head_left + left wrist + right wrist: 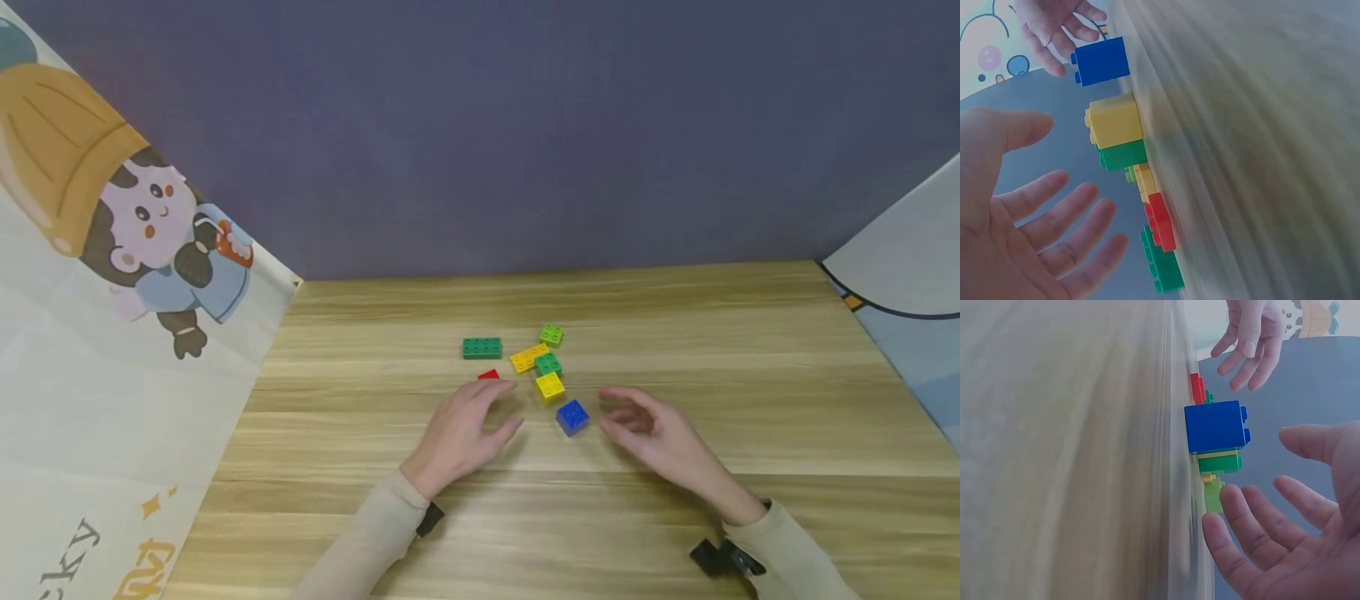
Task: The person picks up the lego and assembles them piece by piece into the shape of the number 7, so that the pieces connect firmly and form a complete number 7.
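Note:
My left hand [463, 433] hovers at the left of a loose group of toy building bricks, thumb and fingers spread apart, holding nothing. It partly covers a red brick [489, 375] in the head view. On the other side my right hand [663, 437] is held with its fingers apart and relaxed, close to a blue brick [573, 417] but not touching it. Between the hands lie a yellow brick [551, 387] and a green brick [548, 364]. Behind them are an orange-yellow brick [528, 358], a lime brick [551, 336] and a long dark green brick [482, 348].
The bricks lie on a wood-grain table [337, 375]. A dark blue-grey panel [525, 142] rises along its far edge. At the left stands a white panel [90, 392] with a cartoon figure, and another printed panel [915, 250] borders the right side.

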The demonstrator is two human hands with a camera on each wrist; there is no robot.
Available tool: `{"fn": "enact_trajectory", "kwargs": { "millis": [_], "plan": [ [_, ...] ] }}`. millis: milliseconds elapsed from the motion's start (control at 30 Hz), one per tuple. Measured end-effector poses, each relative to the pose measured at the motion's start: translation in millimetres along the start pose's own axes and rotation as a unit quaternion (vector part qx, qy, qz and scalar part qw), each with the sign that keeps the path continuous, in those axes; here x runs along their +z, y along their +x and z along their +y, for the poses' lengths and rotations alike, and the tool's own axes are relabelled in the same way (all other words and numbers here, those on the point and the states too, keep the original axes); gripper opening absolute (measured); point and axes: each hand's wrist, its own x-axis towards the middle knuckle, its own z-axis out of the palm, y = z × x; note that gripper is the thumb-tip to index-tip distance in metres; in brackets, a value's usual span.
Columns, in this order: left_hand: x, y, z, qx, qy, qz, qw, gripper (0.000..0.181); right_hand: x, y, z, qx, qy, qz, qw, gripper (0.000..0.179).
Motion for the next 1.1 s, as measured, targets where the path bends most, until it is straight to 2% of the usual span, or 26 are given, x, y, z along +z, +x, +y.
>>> {"fn": "enact_trajectory", "kwargs": {
  "millis": [333,700,1100],
  "plan": [
    [4.0,11.7,8.5,0.004,0.002,0.008,1.0,0.051,5.4,5.6,-1.9,0.009,0.007,-0.029,0.9995,0.049],
    [13.7,26.5,18.6,-0.019,-0.011,0.001,0.9998,0.051,11.5,10.3,-3.1,0.036,0.037,-0.07,0.9962,0.054],
    [23.5,38.7,26.6,-0.054,-0.017,0.0,0.9984,0.051,12.7,15.7,-5.9,0.046,0.033,-0.099,0.9935,0.052]
  ]
}}
